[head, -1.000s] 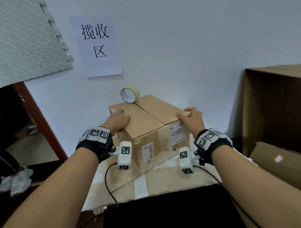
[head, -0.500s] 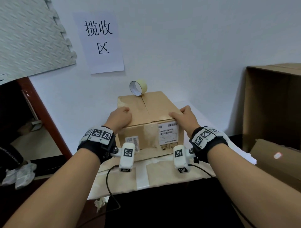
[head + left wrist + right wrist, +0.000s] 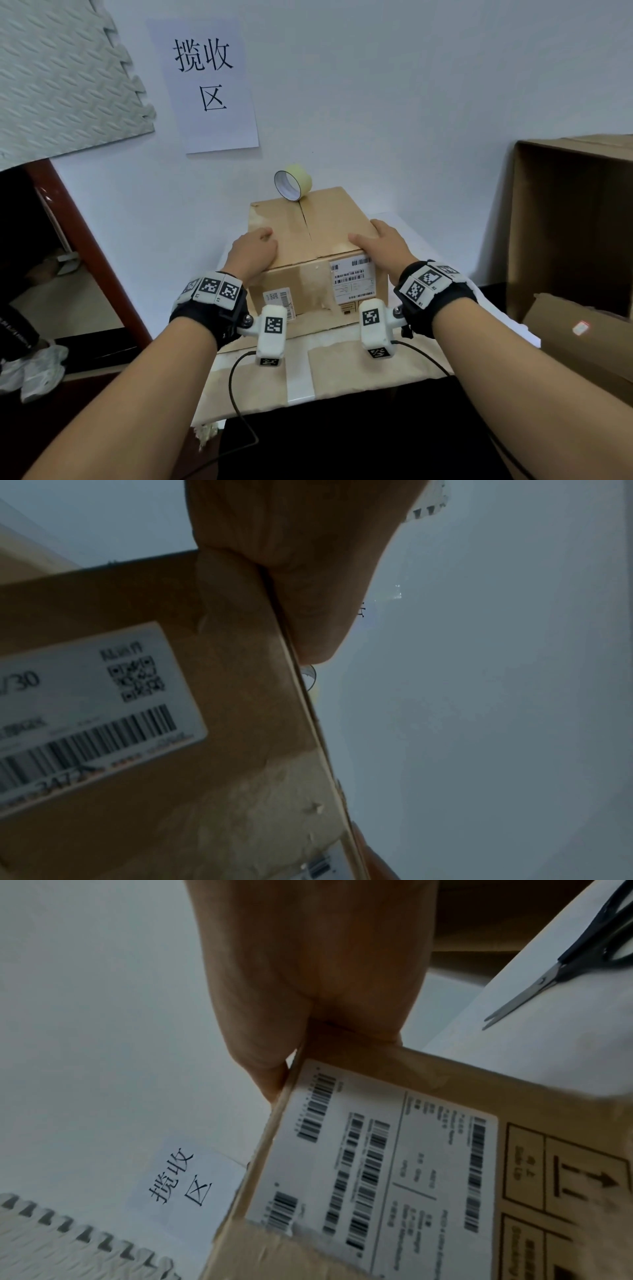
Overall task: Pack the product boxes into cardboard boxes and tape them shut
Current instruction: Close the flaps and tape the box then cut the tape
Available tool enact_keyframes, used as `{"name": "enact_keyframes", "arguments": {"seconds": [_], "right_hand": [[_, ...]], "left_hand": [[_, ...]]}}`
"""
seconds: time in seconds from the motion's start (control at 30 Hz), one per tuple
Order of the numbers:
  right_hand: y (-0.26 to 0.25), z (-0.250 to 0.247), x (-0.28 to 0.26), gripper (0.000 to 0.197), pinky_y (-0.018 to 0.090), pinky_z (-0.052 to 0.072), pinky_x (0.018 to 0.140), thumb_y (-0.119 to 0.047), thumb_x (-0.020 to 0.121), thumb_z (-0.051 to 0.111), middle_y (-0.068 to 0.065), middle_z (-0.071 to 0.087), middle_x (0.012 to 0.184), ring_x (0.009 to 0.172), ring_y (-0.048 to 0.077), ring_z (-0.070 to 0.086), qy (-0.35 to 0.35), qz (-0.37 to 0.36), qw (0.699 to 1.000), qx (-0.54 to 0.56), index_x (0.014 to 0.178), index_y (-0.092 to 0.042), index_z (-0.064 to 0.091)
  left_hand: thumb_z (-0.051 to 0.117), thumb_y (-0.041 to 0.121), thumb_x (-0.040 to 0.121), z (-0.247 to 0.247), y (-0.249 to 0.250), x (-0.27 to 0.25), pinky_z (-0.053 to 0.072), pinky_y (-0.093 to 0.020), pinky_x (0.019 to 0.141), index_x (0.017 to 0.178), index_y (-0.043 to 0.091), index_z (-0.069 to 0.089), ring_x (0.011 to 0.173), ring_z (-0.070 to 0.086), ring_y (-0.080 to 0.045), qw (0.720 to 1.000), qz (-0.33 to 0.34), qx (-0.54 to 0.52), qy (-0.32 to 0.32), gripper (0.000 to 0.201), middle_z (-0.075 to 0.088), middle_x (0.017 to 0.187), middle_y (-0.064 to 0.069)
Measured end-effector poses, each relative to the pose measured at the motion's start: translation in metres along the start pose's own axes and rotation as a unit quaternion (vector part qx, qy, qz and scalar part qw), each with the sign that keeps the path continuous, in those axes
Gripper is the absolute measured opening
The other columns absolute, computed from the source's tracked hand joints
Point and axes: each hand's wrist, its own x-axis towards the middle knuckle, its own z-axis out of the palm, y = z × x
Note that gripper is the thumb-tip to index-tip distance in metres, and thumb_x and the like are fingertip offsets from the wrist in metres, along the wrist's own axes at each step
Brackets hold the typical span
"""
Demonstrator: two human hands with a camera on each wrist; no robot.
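A brown cardboard box (image 3: pixel 335 219) stands on the table with both top flaps folded down, their seam running away from me. White shipping labels (image 3: pixel 352 281) are on its near face. A yellowish tape roll (image 3: pixel 293 185) stands on edge at the far end of the seam. My left hand (image 3: pixel 255 248) grips the near-left top corner, thumb on top. My right hand (image 3: pixel 380 243) grips the near-right top corner the same way. In the left wrist view the left hand (image 3: pixel 301 561) clasps the box (image 3: pixel 222 750) edge. In the right wrist view the right hand (image 3: pixel 308 974) wraps the box (image 3: pixel 394 1150) corner.
The table (image 3: pixel 342 370) is covered with taped brown paper. Black-handled scissors (image 3: pixel 565 961) lie on the table to the right of the box. A large open carton (image 3: pixel 565 222) and flat cardboard (image 3: pixel 582 342) stand at right. A paper sign (image 3: pixel 205 85) hangs on the wall behind.
The box has been turned from corner-on until its labelled face is square to me. Both hands stayed on its top corners, and the tape roll rode along on top.
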Motion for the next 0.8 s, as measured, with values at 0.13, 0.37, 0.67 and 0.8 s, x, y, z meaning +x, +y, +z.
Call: {"name": "enact_keyframes", "arguments": {"seconds": [0.13, 0.37, 0.67, 0.8], "right_hand": [[0.004, -0.003, 0.006, 0.040, 0.045, 0.049, 0.095, -0.033, 0.086, 0.063, 0.007, 0.064, 0.113, 0.103, 0.026, 0.062, -0.010, 0.024, 1.000, -0.009, 0.118, -0.012, 0.054], [0.003, -0.004, 0.004, 0.040, 0.039, 0.050, 0.092, -0.031, 0.089, 0.060, 0.006, 0.062, 0.117, 0.103, 0.024, 0.061, -0.013, 0.025, 1.000, -0.002, 0.124, -0.014, 0.050], [-0.020, 0.004, 0.002, 0.040, 0.044, 0.024, 0.113, -0.020, 0.097, 0.042, 0.004, 0.037, 0.147, 0.139, 0.025, 0.027, -0.030, -0.098, 0.927, -0.361, 0.134, -0.029, 0.050], [-0.027, 0.019, -0.005, 0.043, 0.033, 0.038, 0.103, -0.010, 0.095, 0.038, 0.000, 0.055, 0.134, 0.120, 0.021, 0.050, -0.087, -0.139, 0.912, -0.377, 0.130, -0.028, 0.056]], "left_hand": [[0.034, 0.028, 0.097, 0.009, 0.002, 0.008, 0.028, -0.038, 0.111, 0.143, 0.022, 0.039, 0.136, 0.033, -0.028, 0.999, 0.001, 0.042, -0.015, 0.046, 0.042, 0.146, -0.009], [0.040, 0.024, 0.099, 0.013, 0.009, 0.003, 0.031, -0.035, 0.107, 0.125, 0.022, 0.061, 0.136, 0.035, -0.022, 0.988, 0.126, 0.071, 0.060, 0.033, 0.046, 0.142, -0.004], [0.039, 0.041, 0.099, 0.006, 0.012, -0.004, 0.038, -0.039, 0.105, 0.127, 0.051, 0.050, 0.127, 0.045, -0.013, 0.969, 0.209, 0.103, -0.085, 0.033, 0.050, 0.138, 0.015], [0.040, 0.039, 0.098, 0.006, 0.010, -0.003, 0.042, -0.039, 0.100, 0.125, 0.051, 0.053, 0.122, 0.048, -0.012, 0.972, 0.201, 0.099, -0.075, 0.032, 0.055, 0.131, 0.014]]}}
